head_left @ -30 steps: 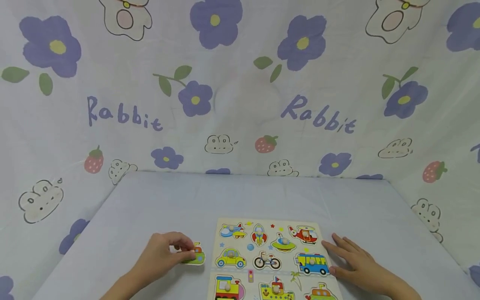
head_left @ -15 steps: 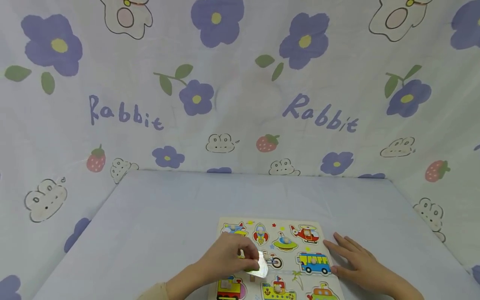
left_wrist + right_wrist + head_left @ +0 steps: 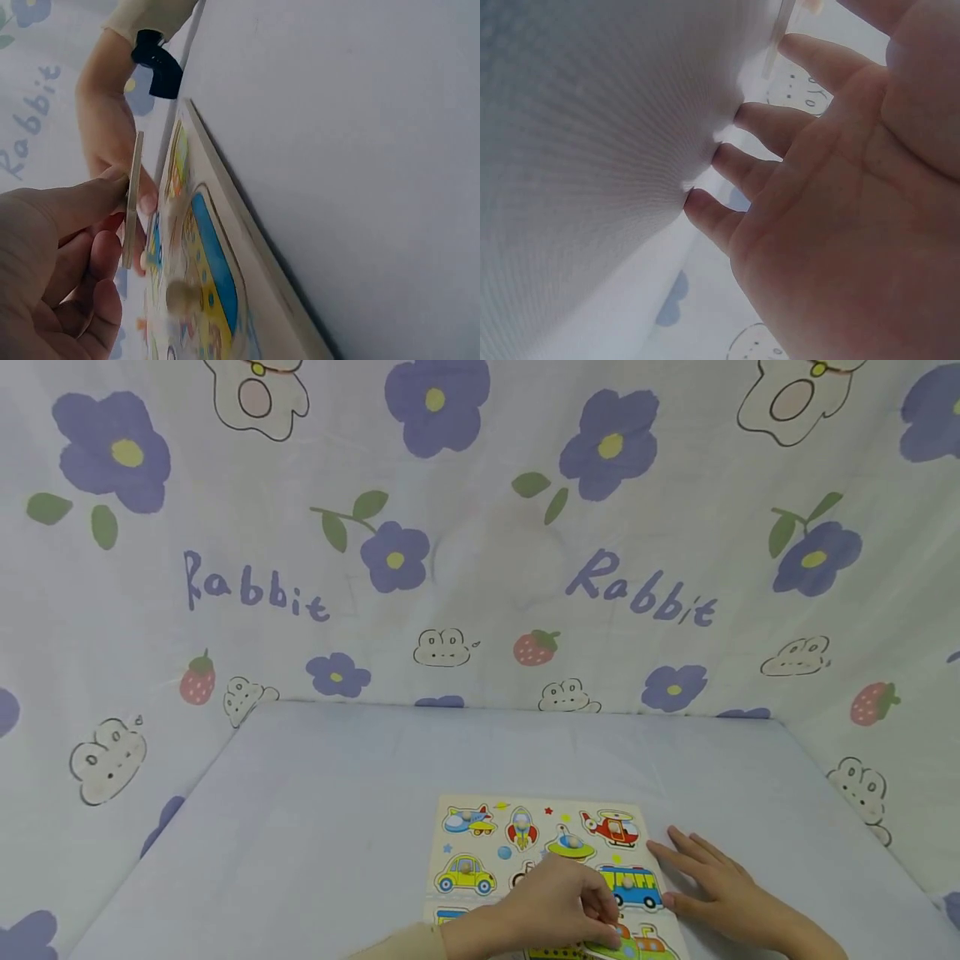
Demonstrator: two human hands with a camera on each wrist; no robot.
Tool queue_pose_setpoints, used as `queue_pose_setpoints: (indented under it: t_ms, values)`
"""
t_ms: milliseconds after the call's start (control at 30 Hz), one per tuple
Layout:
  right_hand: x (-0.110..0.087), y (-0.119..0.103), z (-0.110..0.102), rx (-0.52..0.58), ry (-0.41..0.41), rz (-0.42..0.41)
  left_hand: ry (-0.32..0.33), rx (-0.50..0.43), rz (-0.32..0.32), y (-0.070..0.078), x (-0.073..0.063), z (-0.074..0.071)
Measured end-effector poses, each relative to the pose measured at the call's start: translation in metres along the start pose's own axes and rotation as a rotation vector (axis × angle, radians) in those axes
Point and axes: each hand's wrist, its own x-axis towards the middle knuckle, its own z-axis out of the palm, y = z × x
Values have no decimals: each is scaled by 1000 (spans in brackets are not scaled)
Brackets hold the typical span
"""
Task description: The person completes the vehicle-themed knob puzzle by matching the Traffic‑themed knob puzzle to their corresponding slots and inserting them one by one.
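My left hand (image 3: pixel 551 902) pinches a green and orange submarine puzzle piece (image 3: pixel 606 950) above the lower right of a wooden peg puzzle board (image 3: pixel 487 845). Just right of the piece, a matching submarine picture (image 3: pixel 656 945) shows on the board. The left wrist view has the piece (image 3: pixel 133 202) edge-on, tilted up and apart from the board; its knob is hidden by the fingers. Beside the board's right edge my right hand (image 3: pixel 720 893) lies with its fingers spread. In the right wrist view its fingertips (image 3: pixel 705 206) rest on the table cloth, the index finger at the board's edge.
Knobbed pieces sit in the board, among them a yellow car (image 3: pixel 465 874), a blue bus (image 3: pixel 630 887) and a red helicopter (image 3: pixel 611 829). A pale cloth covers the table (image 3: pixel 337 793). Behind hangs a flowered curtain (image 3: pixel 480 485).
My left hand has carried the submarine piece rightward, from the table left of the board, across it to its lower right. My right hand has stayed in place.
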Motion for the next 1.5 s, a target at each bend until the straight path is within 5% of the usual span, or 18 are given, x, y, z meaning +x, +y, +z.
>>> queue_pose_setpoints:
  t_ms: [467, 733, 1067, 1233, 1367, 1500]
  values:
    - [-2, 0, -1, 10, 33, -55, -6, 87, -87, 14, 21, 32]
    - [-1, -1, 1, 7, 22, -28, -3, 78, -163, 7, 24, 44]
    - [0, 2, 1, -3, 22, -6, -24, 22, -283, 18, 32, 49]
    - [0, 1, 0, -3, 21, -11, -80, -9, -260, 16, 28, 47]
    - [1, 0, 0, 5, -2, 16, -153, 65, -199, 13, 17, 36]
    - [2, 0, 0, -6, -23, 33, -84, 134, -78, 4, -12, 12]
